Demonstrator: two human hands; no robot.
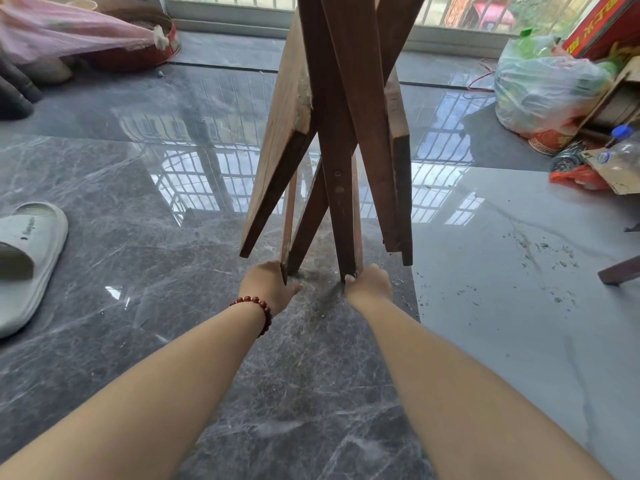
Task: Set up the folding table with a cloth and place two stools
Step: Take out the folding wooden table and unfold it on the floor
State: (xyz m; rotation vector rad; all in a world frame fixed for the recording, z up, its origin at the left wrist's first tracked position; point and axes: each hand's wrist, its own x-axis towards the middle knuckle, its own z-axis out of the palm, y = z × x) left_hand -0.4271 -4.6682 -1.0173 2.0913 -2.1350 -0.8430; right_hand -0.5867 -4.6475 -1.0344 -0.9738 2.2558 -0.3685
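Left hand, red bead bracelet at the wrist, was clamped on the foot of one wooden leg, grip closed around it with the thumb lying out toward the floor. Right hand was clamped on the foot of the neighbouring leg; the thumb showed on the near face, the other fingers were hidden behind the wood. Both arms were stretched forward and down.

The legs belonged to the folding table, which stood folded and upright on the floor in the centre of the view. Its slats crossed above the hands, and its panels hung steeply, lower ends just off the tiles. The two gripped feet were at floor level; whether they touched the tiles I could not tell.

Surroundings: a white slipper lay on the floor to the left, well apart from the table. Far left, pink fabric was draped over a round red basket. To the right, a plastic bag of bottles sat beside cardboard and a clear bottle with a blue cap. A dark wooden end entered from the right edge; what it belonged to was out of frame. Loose debris was scattered over the pale tile on the right. Window bars ran along the far side.
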